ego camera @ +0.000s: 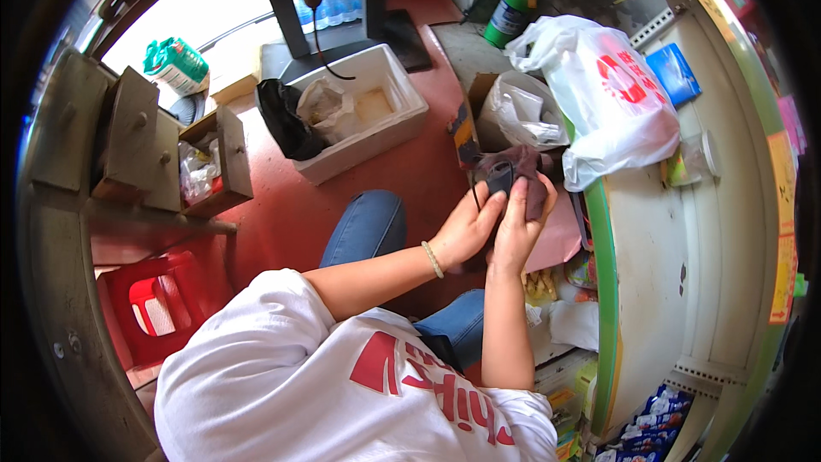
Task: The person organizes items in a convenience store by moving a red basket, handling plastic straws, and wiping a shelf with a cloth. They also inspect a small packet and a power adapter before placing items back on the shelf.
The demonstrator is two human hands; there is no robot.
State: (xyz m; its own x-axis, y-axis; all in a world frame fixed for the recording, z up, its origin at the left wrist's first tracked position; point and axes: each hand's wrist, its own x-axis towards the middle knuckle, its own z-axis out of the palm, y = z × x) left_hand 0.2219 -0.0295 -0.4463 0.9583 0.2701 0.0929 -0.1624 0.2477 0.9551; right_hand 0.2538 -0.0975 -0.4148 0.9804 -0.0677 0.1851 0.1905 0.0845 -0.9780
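Observation:
Both hands are raised together in front of my knees. My left hand (467,228), with a pale beaded bracelet (432,260) at its wrist, grips a small dark object (499,178). A thin black cord or strap hangs from that object, whose exact kind I cannot tell. Behind and beside it, a brownish-purple cloth (524,159) is bunched in my right hand (518,224), its thumb pressing near the dark object. Just beyond the cloth sits an open cardboard box lined with a white plastic bag (523,112).
A white foam box (369,144) with a black boot-like item (285,119) on its rim stands on the red floor. Pulled-out wooden drawers (224,163) jut out at left, above a red plastic stool (173,308). A full white plastic bag (616,96) rests on the shelf (654,256) at right. A green fire extinguisher (510,16) stands behind.

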